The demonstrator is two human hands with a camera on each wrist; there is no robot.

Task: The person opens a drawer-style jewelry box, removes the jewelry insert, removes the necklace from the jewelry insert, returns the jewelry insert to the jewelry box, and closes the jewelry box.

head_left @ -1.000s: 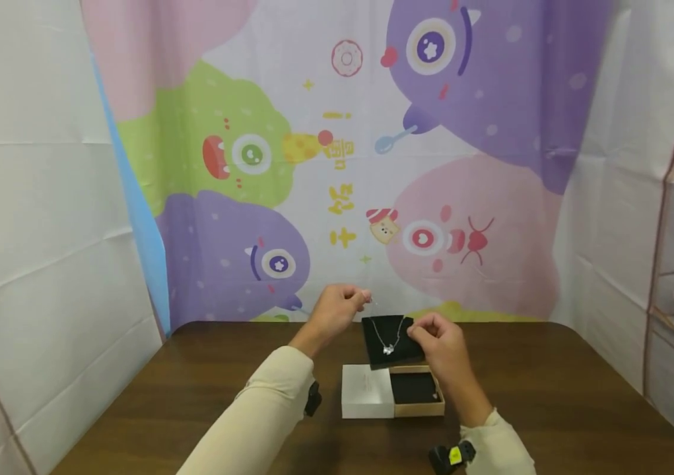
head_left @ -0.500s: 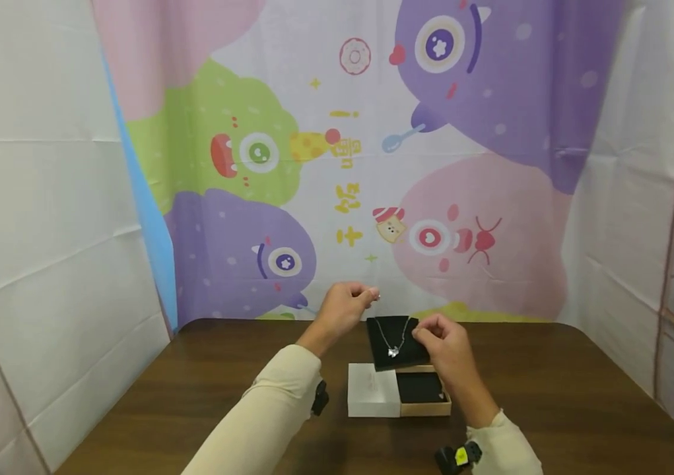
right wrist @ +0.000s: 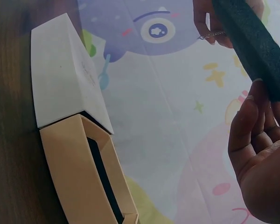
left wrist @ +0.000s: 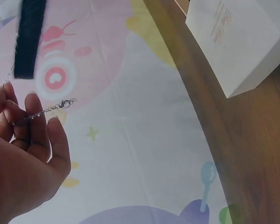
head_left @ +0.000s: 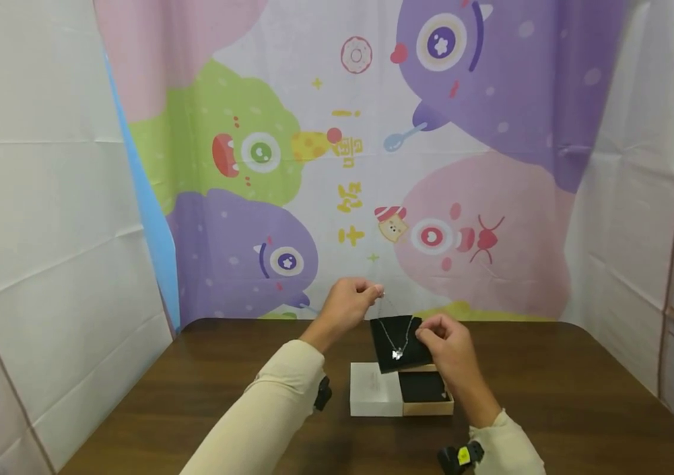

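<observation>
My left hand (head_left: 345,303) pinches the chain of a silver necklace between thumb and fingers. In the left wrist view, a chain end with a lobster clasp (left wrist: 65,103) trails across its fingers. Held up by my right hand (head_left: 446,336) is a black foam jewelry pad (head_left: 414,354), gripped at its right edge and tilted above the box. The necklace pendant (head_left: 397,354) lies against the pad's face, its chain forming a V. From the right wrist view the pad (right wrist: 254,46) appears edge-on, fingertips at its lower end.
Below the pad, a white box sleeve (head_left: 375,389) sits on the brown table (head_left: 241,409), with a tan drawer (head_left: 428,409) pulled out to its right. Black lining (head_left: 422,386) shows inside the drawer. A cartoon-printed curtain (head_left: 348,165) hangs behind the table.
My left hand has risen slightly and shifted right with the chain. The right hand keeps the pad nearly steady, and the head view has shifted a little.
</observation>
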